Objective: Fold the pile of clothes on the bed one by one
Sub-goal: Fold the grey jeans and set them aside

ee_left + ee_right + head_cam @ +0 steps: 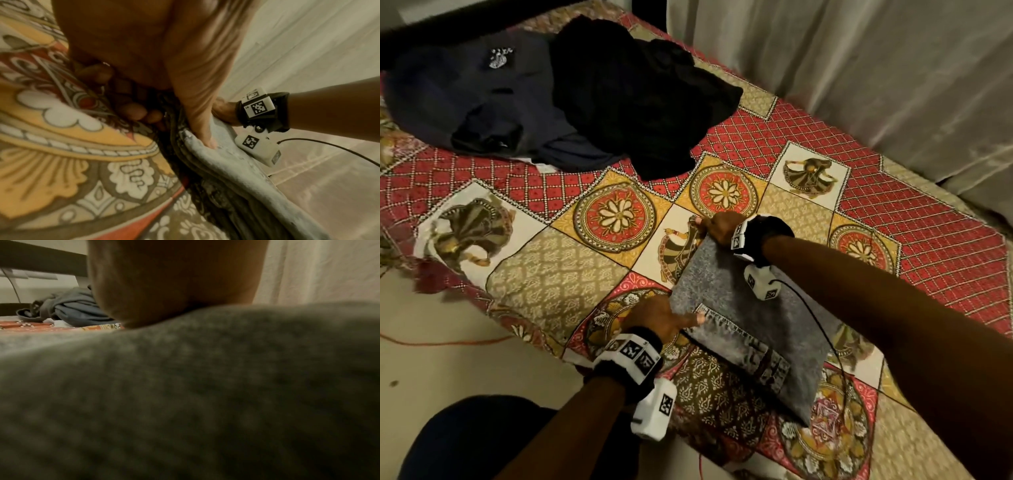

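Both hands hold the folded grey jeans (739, 308) on the bed (571, 274).

Left hand (657, 318) pinches the near-left corner, thumb on top, fingers tucked under; right hand (719, 228) seems curled round the far corner, though its fingers are hidden. Dark unfolded clothes (558, 92) lie well apart at the far end, beside a pale curtain (859, 68).
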